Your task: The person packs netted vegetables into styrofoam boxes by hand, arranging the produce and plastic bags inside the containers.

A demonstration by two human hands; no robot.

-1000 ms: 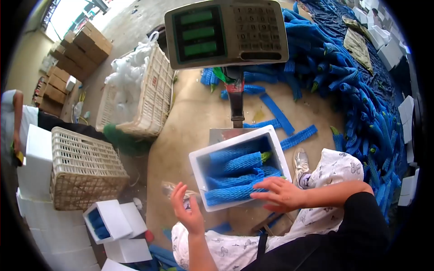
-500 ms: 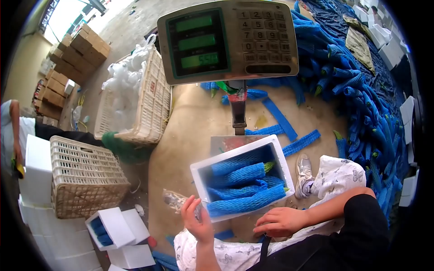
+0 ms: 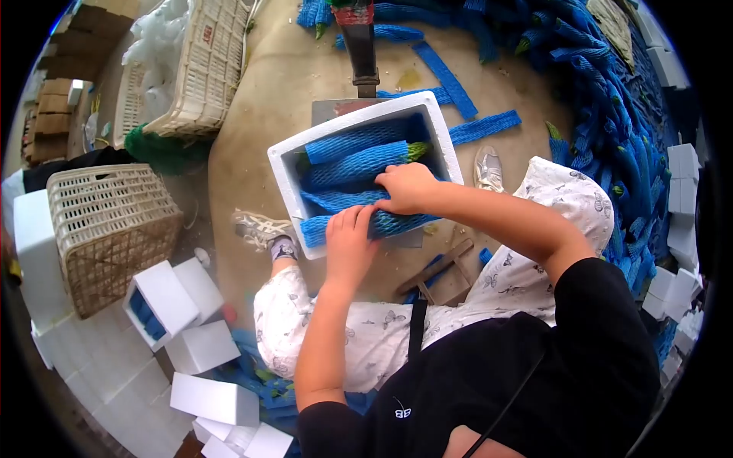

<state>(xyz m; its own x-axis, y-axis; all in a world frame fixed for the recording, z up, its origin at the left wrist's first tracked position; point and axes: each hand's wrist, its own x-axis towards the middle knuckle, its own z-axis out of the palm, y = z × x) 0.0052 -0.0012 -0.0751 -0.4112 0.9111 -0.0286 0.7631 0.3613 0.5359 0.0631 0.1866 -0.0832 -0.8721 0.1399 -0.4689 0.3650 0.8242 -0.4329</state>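
A white foam box (image 3: 284, 179) stands tilted in view on the scale's metal plate (image 3: 324, 112). Several long vegetables in blue foam-net sleeves (image 3: 359, 166) lie in it side by side, one with a green tip (image 3: 417, 150) showing. My left hand (image 3: 351, 240) reaches over the near wall, its fingers closed over the nearest sleeved vegetable (image 3: 314, 231). Beside it, my right hand (image 3: 408, 188) is inside the box with bent fingers, gripping the same sleeved vegetable farther right. My fingertips are partly hidden between the sleeves.
The scale's post (image 3: 359, 49) rises behind the box. Loose blue sleeves (image 3: 485, 127) lie on the floor sheet. A large heap of sleeved vegetables (image 3: 592, 99) is at right. Plastic crates (image 3: 114, 229) and white foam boxes (image 3: 164, 298) stand at left. A small wooden stool (image 3: 447, 278) is below.
My view has tipped downward, so the scale's display is out of sight. Both hands have moved from the box's near side onto the nearest sleeved vegetable.
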